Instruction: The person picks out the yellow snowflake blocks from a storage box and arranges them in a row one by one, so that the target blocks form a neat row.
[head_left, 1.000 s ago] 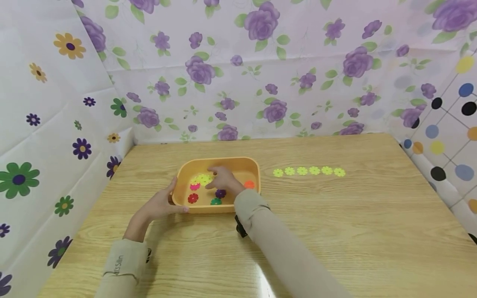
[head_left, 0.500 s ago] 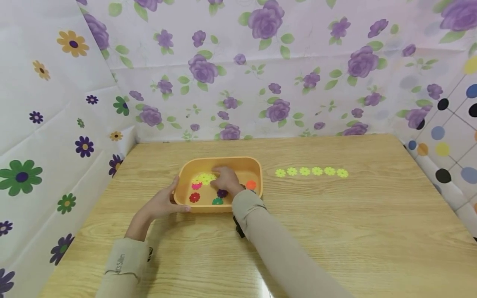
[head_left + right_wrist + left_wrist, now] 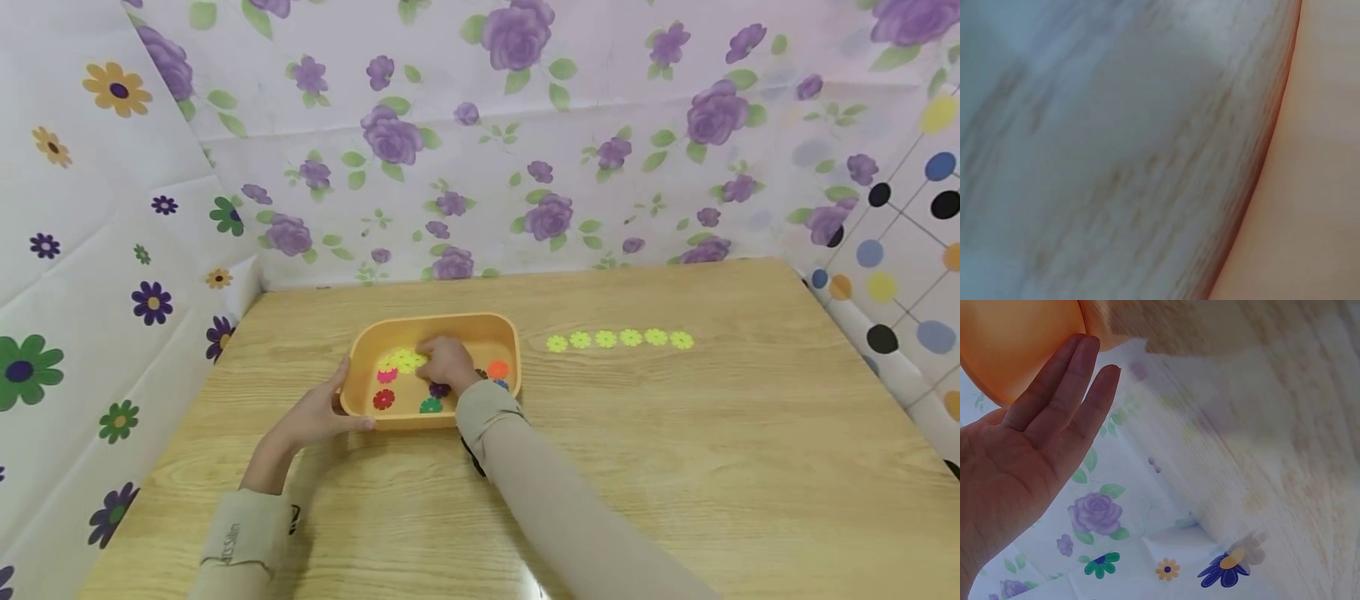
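An orange plastic tub (image 3: pixel 412 423) with rounded corners stands on the table. My left hand (image 3: pixel 315 414) holds its near left corner, thumb along the front wall and fingers against the left side. In the left wrist view, its long fingers (image 3: pixel 1060 394) lie against the tub's outer wall (image 3: pixel 1016 344). Inside the tub, my right hand (image 3: pixel 447 364) reaches down with thumb and index finger at a cluster of yellow flower-shaped pieces (image 3: pixel 405 360); I cannot tell whether it pinches one. Around it lie a red piece (image 3: pixel 384 399), a green piece (image 3: pixel 431 405) and an orange piece (image 3: pixel 498 369).
To the tub's right, several yellow flower-shaped pieces (image 3: pixel 605 339) lie in a row on the wooden table (image 3: pixel 675 450). Flower-print cloth (image 3: pixel 547 217) hangs behind the table, with more cloth at both sides. The right wrist view is mostly blurred wood grain.
The right hand stays in the tub; its thumb and index finger, spread wider a second ago, are closer together at the yellow pieces. The left hand keeps its place. The head view has shifted slightly.
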A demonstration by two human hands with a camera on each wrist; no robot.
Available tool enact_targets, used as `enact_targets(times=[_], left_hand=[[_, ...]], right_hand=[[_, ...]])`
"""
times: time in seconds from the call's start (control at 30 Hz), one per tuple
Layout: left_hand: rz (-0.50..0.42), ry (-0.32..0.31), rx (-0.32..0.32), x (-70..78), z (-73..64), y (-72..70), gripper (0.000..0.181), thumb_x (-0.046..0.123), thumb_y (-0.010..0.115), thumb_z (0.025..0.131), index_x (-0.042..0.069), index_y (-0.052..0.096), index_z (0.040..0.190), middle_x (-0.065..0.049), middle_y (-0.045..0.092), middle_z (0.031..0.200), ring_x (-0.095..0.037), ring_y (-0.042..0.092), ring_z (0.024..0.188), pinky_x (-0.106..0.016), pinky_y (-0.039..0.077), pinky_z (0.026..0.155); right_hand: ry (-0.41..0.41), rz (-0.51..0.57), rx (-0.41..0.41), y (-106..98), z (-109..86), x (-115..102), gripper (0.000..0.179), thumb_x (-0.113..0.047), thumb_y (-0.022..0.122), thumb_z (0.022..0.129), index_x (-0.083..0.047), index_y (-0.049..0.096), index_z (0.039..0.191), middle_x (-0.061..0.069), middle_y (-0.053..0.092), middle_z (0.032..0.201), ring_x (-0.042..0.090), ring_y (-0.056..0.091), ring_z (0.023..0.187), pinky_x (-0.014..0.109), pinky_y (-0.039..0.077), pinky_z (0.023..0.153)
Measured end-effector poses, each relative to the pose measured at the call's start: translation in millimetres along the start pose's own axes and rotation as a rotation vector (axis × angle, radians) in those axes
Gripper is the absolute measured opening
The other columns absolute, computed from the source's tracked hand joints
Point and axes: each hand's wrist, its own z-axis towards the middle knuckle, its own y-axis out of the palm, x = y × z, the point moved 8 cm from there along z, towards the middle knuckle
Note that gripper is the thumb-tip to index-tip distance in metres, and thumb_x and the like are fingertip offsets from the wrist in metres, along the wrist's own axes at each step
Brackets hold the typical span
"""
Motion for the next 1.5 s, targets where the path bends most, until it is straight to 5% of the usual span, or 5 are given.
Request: enact_targets(times=[0.37, 0.73, 0.93, 1.17, 1.5], left_hand=[[-0.043, 0.007, 0.031, 4.2, -0.3, -2.7, 0.113, 0.035, 0.078, 0.07, 0.002, 0.001, 0.145, -0.032, 0.041, 0.13, -0.033, 0.055, 0.102, -0.048, 0.042, 0.09], [-0.194, -0.036, 0.088, 4.6, 4.1, -8.6, 0.102, 0.037, 0.064, 0.084, 0.006, -0.012, 0.144, -0.028, 0.017, 0.145, -0.048, 0.026, 0.126, -0.055, 0.033, 0.096], [-0.233, -0.005, 0.151, 5.7, 9.3, -5.1, 0.098, 0.03, 0.064, 0.085, 0.002, -0.009, 0.144, -0.023, 0.011, 0.148, -0.044, 0.029, 0.126, -0.051, 0.034, 0.096], [-0.152, -0.02, 0.2, 2.2, 10.2, 0.7, 0.102, 0.036, 0.067, 0.081, -0.002, -0.004, 0.143, -0.024, 0.005, 0.149, -0.038, 0.014, 0.134, -0.052, 0.018, 0.105], [0.002, -0.004, 0.184, 3.0, 12.7, 5.9, 0.108, 0.038, 0.069, 0.079, -0.009, -0.006, 0.14, -0.03, 0.004, 0.146, -0.043, 0.011, 0.133, -0.055, 0.015, 0.104]], right_hand=[[0.026, 0.017, 0.01, -4, -2.3, 0, 0.035, -0.026, 0.075, 0.075, -0.015, 0.067, 0.108, 0.001, 0.061, 0.114, 0.016, 0.055, 0.099, 0.026, 0.046, 0.078], [0.016, 0.144, 0.0, 1, -4.8, -4, 0.035, -0.023, 0.076, 0.074, -0.012, 0.066, 0.106, 0.002, 0.061, 0.106, 0.017, 0.055, 0.09, 0.026, 0.046, 0.077], [-0.005, 0.203, 0.006, -6, -6.5, -6, 0.034, -0.017, 0.076, 0.074, -0.006, 0.066, 0.104, 0.005, 0.06, 0.101, 0.018, 0.055, 0.087, 0.024, 0.047, 0.07], [-0.089, 0.151, -0.009, -13, -11.1, -22, 0.037, -0.018, 0.077, 0.073, -0.004, 0.066, 0.106, 0.006, 0.062, 0.1, 0.018, 0.056, 0.09, 0.023, 0.046, 0.074], [-0.17, 0.158, -0.033, -30, -27.3, -31, 0.039, -0.014, 0.077, 0.073, -0.002, 0.064, 0.108, 0.009, 0.062, 0.104, 0.02, 0.056, 0.096, 0.028, 0.046, 0.081]])
